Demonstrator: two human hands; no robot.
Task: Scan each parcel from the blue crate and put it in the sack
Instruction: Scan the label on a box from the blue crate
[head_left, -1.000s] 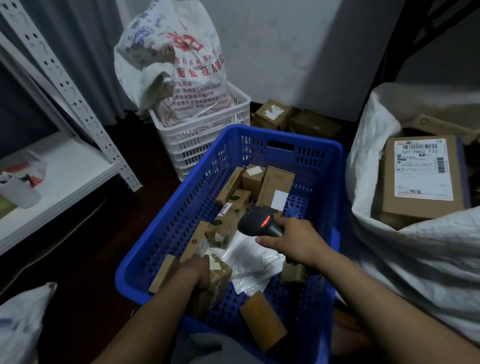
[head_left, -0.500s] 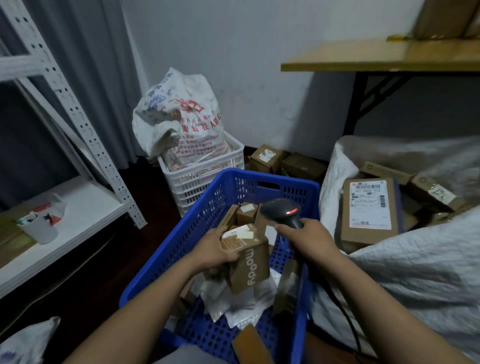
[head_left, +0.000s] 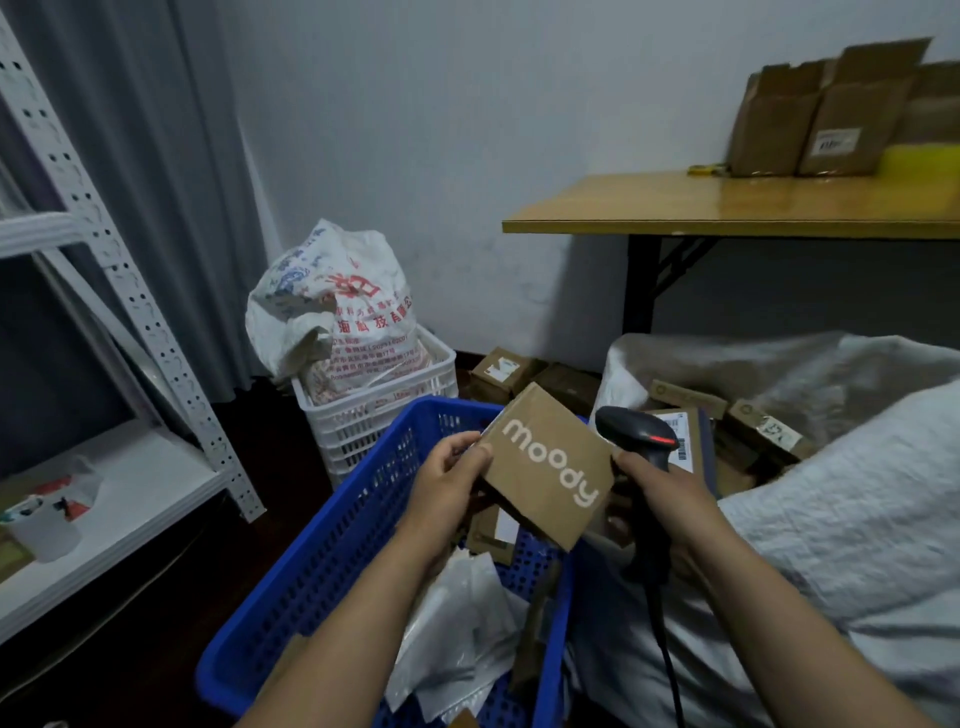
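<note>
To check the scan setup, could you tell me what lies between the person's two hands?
The head view shows a brown cardboard box printed moody, held by the left hand, beside the right hand gripping the black handheld scanner.

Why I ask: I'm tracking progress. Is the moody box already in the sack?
No, the left hand holds the moody box above the blue crate, next to the scanner gripped by the right hand.
</note>
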